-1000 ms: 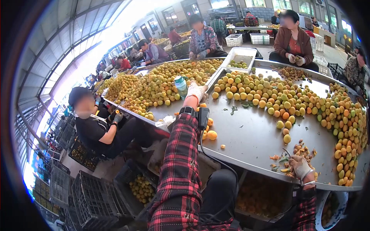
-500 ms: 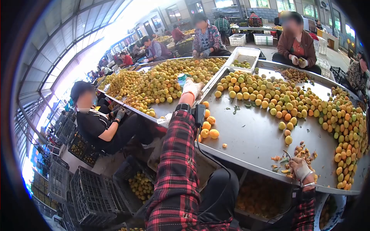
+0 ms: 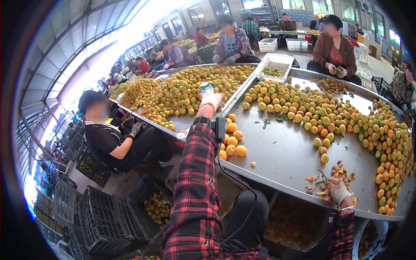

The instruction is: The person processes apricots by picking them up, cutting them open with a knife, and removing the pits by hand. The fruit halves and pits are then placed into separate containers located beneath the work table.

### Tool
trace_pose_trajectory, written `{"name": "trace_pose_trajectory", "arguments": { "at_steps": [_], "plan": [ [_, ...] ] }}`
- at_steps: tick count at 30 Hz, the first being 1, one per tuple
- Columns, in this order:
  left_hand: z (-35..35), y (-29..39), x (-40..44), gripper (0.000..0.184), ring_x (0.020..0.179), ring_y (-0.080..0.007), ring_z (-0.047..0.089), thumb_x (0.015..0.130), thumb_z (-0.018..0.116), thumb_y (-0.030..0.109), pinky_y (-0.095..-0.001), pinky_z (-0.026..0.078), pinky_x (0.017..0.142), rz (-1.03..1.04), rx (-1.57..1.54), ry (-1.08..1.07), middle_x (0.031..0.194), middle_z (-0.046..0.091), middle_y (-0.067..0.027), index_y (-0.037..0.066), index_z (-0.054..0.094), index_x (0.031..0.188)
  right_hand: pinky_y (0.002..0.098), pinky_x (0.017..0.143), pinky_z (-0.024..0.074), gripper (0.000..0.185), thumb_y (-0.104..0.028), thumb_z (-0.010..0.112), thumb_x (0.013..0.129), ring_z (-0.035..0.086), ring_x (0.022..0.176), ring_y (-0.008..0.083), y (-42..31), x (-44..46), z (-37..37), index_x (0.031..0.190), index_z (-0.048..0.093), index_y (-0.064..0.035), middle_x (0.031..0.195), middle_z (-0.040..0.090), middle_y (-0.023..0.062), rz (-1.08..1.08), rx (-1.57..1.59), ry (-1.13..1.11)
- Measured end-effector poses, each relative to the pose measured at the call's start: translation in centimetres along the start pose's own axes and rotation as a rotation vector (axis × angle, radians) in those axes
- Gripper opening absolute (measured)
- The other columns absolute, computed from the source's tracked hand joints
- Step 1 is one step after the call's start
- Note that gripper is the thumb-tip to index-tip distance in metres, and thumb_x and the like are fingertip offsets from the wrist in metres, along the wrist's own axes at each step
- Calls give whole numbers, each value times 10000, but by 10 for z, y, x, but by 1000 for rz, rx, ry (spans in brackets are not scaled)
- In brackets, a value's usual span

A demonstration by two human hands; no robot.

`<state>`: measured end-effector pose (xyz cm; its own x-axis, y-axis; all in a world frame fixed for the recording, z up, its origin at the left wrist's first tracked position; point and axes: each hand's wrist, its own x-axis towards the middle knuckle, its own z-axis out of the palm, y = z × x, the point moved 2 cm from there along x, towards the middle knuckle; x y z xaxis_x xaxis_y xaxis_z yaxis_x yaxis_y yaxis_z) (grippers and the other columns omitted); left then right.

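My left hand (image 3: 211, 99), in a pale glove, reaches over the fruit-covered part of the metal table. Its fingers are closed at a small green-and-white container (image 3: 206, 87), largely covered by the hand. Round yellow-orange fruit, like apricots (image 3: 182, 93), lie heaped beyond it. My right hand (image 3: 338, 190), partly covered in white, rests low over the near right table edge. It is closed around a thin curved metal tool (image 3: 323, 174), whose handle is hidden in the fist. Fruit scraps (image 3: 342, 173) lie just beyond this hand.
A raised metal rim (image 3: 236, 97) divides the table (image 3: 277, 147). More fruit (image 3: 320, 115) spreads across its right side. A white tray (image 3: 273, 65) stands at the far end. Black crates (image 3: 104, 216) stand at lower left. Several people sit around, one person (image 3: 112, 134) close at left.
My left hand has shifted slightly left, and the small container has tilted and moved up a little with it. My right hand stays in place with the tool.
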<state>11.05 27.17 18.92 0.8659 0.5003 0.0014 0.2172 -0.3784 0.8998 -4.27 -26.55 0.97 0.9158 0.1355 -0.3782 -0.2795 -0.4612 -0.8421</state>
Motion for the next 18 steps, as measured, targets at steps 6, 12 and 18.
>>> {"name": "trace_pose_trajectory", "arguments": {
  "at_steps": [6,12,18],
  "plan": [
    [25,-3,-39,483,524,-185,604,831,699,251,-322,488,471,16,175,-70,791,679,-154,22,477,1194,271,377,392,245,-181,488,966,486,388,109,3,2,1,881,636,-5,543,528,21,-2,1,8],
    [94,-53,-107,601,508,-197,576,845,668,244,-323,478,472,-22,36,-349,768,673,-156,67,402,1354,259,378,398,241,-182,492,963,484,390,109,0,-1,1,878,632,-5,548,525,19,1,9,10],
    [140,-86,-186,714,465,-165,530,859,641,213,-302,454,446,-90,-73,-538,775,677,-163,72,303,1472,271,398,405,238,-187,512,951,499,414,104,-1,-3,-2,848,642,-17,555,543,19,-1,-58,8]
  ]
}}
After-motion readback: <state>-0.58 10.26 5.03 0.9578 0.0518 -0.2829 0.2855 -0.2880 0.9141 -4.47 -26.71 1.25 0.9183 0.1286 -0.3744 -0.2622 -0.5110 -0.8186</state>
